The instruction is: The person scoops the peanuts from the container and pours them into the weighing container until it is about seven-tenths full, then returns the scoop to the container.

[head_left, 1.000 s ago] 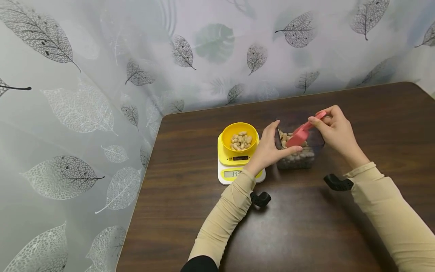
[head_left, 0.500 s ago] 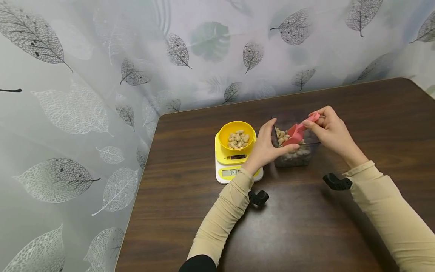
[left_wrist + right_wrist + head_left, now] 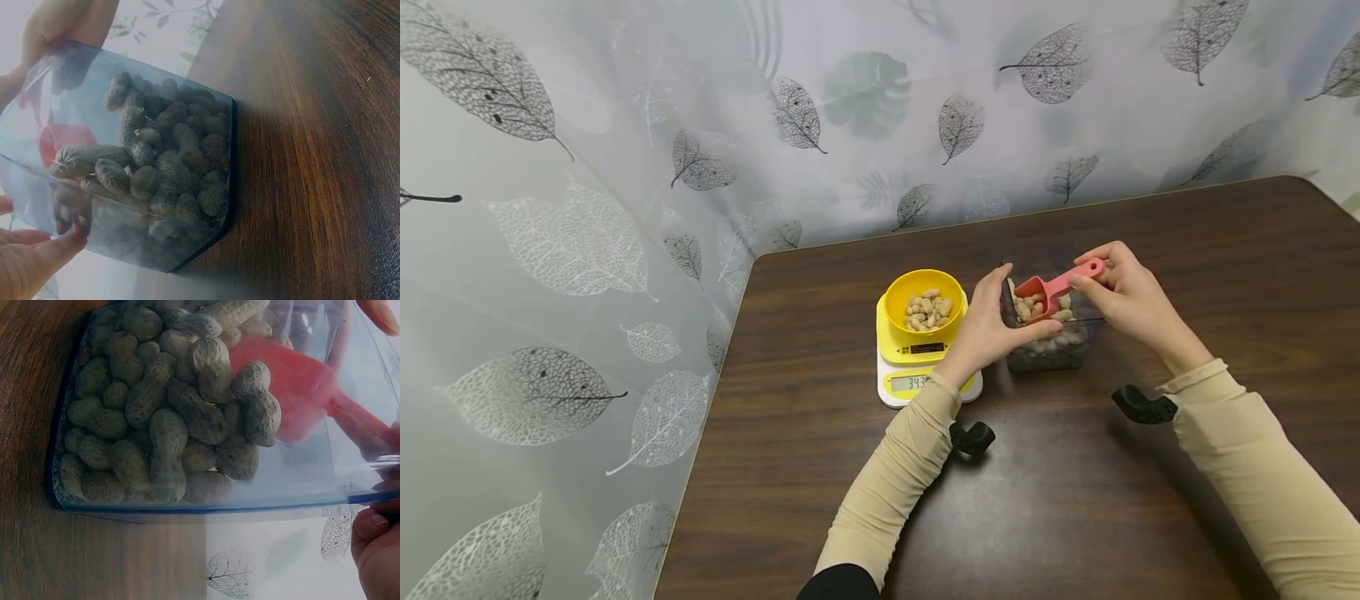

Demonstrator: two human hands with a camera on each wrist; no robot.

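Note:
My left hand [image 3: 988,327] holds the left front corner of a clear plastic container [image 3: 1051,360], thumb along the front and fingers along the left side. Unshelled peanuts [image 3: 165,447] fill its lower part. In my right hand [image 3: 1129,292] a pink scoop [image 3: 1058,286] is pinched by the handle. The scoop's bowl sits inside the container among the peanuts, with some peanuts in it. Through the clear wall, the left wrist view shows the scoop only as a red blur.
Left of the container stands a yellow and white kitchen scale [image 3: 892,354], its display partly covered by my left wrist. On it is a yellow bowl [image 3: 892,312] with peanuts inside. A leaf-patterned curtain [image 3: 865,167] runs along the back and left of the brown table [image 3: 1045,500].
My right hand has turned the scoop from bowl tipped down to lying flatter with its opening upward, and peanuts now show in it. The left hand stays on the container.

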